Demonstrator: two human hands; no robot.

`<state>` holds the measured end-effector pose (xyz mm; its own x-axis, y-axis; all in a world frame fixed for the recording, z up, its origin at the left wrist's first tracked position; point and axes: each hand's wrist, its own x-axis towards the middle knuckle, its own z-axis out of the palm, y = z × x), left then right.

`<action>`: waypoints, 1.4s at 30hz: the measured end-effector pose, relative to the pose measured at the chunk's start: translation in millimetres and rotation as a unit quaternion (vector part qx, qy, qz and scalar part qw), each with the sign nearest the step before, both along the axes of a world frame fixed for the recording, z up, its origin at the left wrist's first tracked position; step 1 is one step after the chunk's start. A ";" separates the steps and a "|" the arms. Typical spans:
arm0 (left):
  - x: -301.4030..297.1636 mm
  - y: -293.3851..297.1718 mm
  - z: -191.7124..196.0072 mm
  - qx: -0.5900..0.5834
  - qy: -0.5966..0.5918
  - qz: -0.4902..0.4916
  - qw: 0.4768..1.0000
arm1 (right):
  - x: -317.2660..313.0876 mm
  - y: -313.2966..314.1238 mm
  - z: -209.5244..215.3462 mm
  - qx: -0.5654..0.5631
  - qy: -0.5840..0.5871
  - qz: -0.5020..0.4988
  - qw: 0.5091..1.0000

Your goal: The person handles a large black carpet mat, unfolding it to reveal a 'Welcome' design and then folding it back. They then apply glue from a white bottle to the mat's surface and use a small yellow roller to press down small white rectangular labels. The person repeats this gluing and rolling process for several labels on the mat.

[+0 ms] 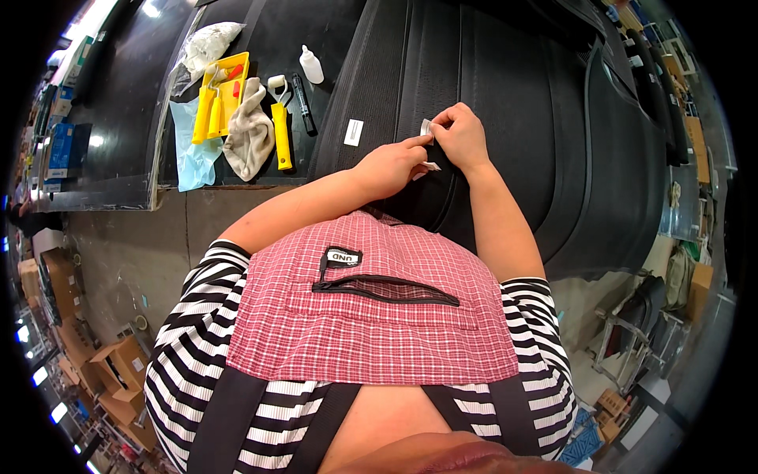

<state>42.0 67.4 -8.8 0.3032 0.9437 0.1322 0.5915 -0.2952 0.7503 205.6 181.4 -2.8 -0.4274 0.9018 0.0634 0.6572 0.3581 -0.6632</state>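
Both my hands meet over a large black moulded panel (pixel 505 95) lying on the bench. My right hand (pixel 459 136) pinches a small white sticker strip (pixel 426 127) between thumb and fingers. My left hand (pixel 392 164) touches the same strip from the left, its index finger stretched toward it, with a white scrap (pixel 431 166) by its fingertips. A white rectangular label (pixel 354 132) sits stuck on the panel just left of my hands.
Left of the panel lie a yellow tray (pixel 229 87) with yellow-handled rollers, another yellow roller (pixel 280 130), a beige rag (pixel 251 130), a black marker (pixel 304 103), a small white bottle (pixel 311 65) and a pale blue cloth (pixel 193 150). Cardboard boxes (pixel 118 371) stand on the floor lower left.
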 end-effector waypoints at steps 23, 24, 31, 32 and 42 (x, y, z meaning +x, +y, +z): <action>-0.4 -11.0 15.5 -0.027 -0.147 0.050 0.987 | 3.6 -10.0 5.7 0.068 0.161 -0.072 0.982; -3.2 -15.8 22.2 -0.115 -0.215 0.071 0.967 | 7.8 -17.9 9.1 0.044 0.181 -0.076 0.980; -36.5 -62.2 23.6 -0.386 -0.453 0.148 0.790 | 0.5 -91.6 26.0 -0.094 0.227 -0.017 0.969; -43.4 -70.8 18.1 -0.385 -0.468 0.156 0.780 | -10.0 -96.5 27.7 -0.105 0.225 0.009 0.969; -94.4 -146.1 -6.7 -0.312 -0.614 0.273 0.672 | -160.3 -102.2 8.1 -0.208 0.151 0.193 0.947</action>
